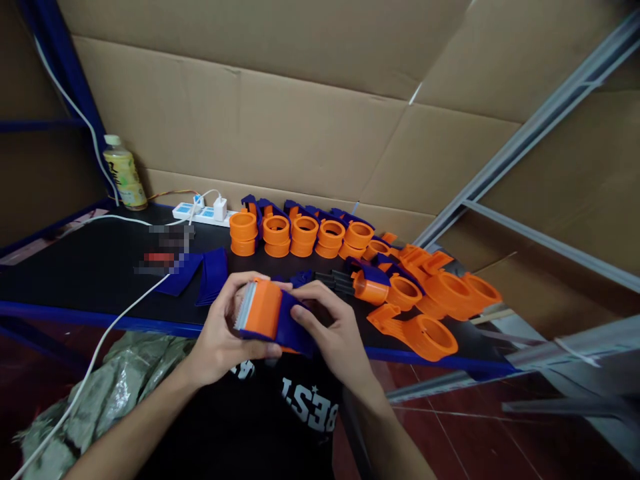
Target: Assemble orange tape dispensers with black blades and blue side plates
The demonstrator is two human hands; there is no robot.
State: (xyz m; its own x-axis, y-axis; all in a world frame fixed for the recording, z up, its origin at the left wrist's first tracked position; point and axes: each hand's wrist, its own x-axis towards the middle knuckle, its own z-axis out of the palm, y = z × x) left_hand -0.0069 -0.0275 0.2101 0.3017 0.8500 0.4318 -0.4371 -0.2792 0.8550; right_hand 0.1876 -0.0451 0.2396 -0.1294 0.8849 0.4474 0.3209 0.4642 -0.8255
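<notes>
Both hands hold an orange and blue tape dispenser (267, 313) just above the table's front edge. My left hand (220, 333) wraps round its left end, beside the toothed metal blade. My right hand (333, 330) grips the blue shell on its right side, fingers curled over it. A row of finished orange and blue dispensers (300, 233) stands behind on the black table (90, 267). Loose orange dispenser bodies (430, 300) lie in a pile to the right. Flat blue plastic parts (205, 273) lie to the left of my hands.
A white power strip (200, 212) with chargers sits at the back, and a white cable (110, 327) runs off the front edge. A drink bottle (124, 172) stands at the back left. Cardboard sheets line the wall. A grey sack (120, 380) lies under the table.
</notes>
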